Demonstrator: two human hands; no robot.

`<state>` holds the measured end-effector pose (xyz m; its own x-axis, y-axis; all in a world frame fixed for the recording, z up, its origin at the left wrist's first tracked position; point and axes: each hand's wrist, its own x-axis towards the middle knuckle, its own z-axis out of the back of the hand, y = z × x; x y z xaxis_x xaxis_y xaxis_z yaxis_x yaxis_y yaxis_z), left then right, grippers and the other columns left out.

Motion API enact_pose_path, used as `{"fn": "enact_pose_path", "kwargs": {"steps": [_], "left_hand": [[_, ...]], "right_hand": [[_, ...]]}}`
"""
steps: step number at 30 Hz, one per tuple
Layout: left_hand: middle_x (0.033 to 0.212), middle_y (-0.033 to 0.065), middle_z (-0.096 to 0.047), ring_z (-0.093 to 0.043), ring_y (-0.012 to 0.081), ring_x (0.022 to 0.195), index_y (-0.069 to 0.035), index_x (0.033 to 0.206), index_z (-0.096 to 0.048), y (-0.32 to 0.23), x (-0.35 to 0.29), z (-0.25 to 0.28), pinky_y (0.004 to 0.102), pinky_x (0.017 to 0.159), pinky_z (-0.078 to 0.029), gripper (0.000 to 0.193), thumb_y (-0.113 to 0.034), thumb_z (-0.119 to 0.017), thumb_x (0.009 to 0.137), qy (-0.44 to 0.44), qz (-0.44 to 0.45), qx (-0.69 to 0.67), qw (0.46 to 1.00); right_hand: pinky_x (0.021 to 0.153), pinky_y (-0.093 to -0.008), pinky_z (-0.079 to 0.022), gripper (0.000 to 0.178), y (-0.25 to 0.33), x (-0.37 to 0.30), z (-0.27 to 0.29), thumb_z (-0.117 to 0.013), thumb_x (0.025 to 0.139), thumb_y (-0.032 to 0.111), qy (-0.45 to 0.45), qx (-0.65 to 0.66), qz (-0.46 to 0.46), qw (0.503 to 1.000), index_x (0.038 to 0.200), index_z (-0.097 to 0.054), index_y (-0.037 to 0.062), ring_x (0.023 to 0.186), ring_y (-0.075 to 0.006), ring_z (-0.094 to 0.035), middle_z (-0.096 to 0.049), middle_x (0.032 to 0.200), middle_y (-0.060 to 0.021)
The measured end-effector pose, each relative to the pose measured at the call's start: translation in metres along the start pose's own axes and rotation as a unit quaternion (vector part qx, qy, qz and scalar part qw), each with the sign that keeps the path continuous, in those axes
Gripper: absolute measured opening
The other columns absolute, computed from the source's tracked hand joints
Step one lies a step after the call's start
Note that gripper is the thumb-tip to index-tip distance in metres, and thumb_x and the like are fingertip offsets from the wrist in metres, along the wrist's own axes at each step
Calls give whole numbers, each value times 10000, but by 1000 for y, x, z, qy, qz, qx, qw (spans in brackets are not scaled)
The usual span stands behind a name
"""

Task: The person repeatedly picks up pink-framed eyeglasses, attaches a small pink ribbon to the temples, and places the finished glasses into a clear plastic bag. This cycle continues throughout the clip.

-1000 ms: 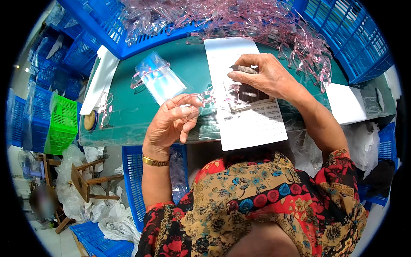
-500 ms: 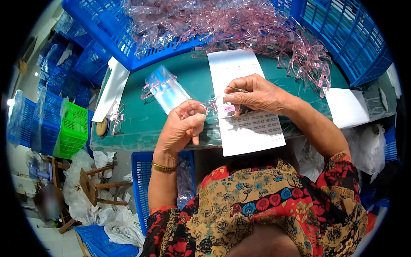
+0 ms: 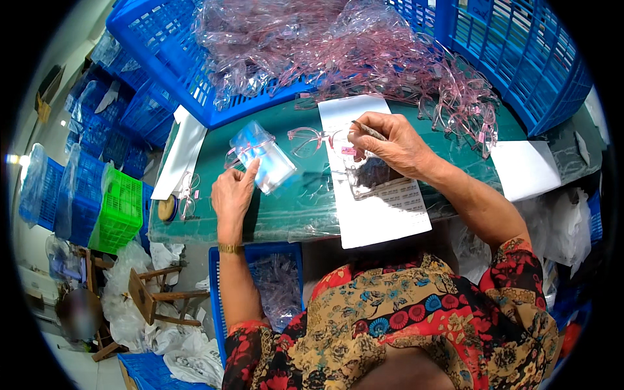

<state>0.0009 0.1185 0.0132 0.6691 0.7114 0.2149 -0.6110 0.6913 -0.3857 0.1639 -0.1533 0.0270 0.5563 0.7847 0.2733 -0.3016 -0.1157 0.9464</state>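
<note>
My right hand [image 3: 396, 146] is closed over the white sheet [image 3: 383, 224], with a slim dark tool [image 3: 369, 130], perhaps tweezers, between its fingers. Its fingertips also hold one side of a pair of clear pink eyeglasses [image 3: 311, 140], which stick out to the left. A small pink label [image 3: 348, 151] shows on the near lens. My left hand [image 3: 233, 198] is at a stack of clear plastic sleeves [image 3: 272, 168], thumb stretched over its edge and fingers apart. Another pair of pink glasses [image 3: 234, 156] lies at these sleeves, partly covered.
A heap of wrapped pink glasses [image 3: 364, 58] spreads across the back, between blue crates [image 3: 162, 65]. At left on the green table [image 3: 292, 214] are a white paper strip [image 3: 179, 156], a round pad [image 3: 168, 208] and more glasses [image 3: 188, 195]. White paper [image 3: 525, 170] lies at right.
My left hand has let go of the glasses and moved left to the plastic sleeves. The right hand keeps the glasses and tool. The whole view has shifted slightly.
</note>
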Motion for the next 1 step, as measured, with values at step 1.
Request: {"fn": "enact_pose_path", "kwargs": {"steps": [1], "left_hand": [[672, 195, -632, -654, 297, 717, -12, 683, -651, -6, 3, -1, 418, 681, -481, 636, -639, -600, 774, 14, 6, 46, 999]], "right_hand": [[689, -262, -489, 181, -3, 1, 3, -641, 898, 186, -3, -22, -3, 1000, 932, -618, 9, 742, -95, -603, -606, 766, -28]]}}
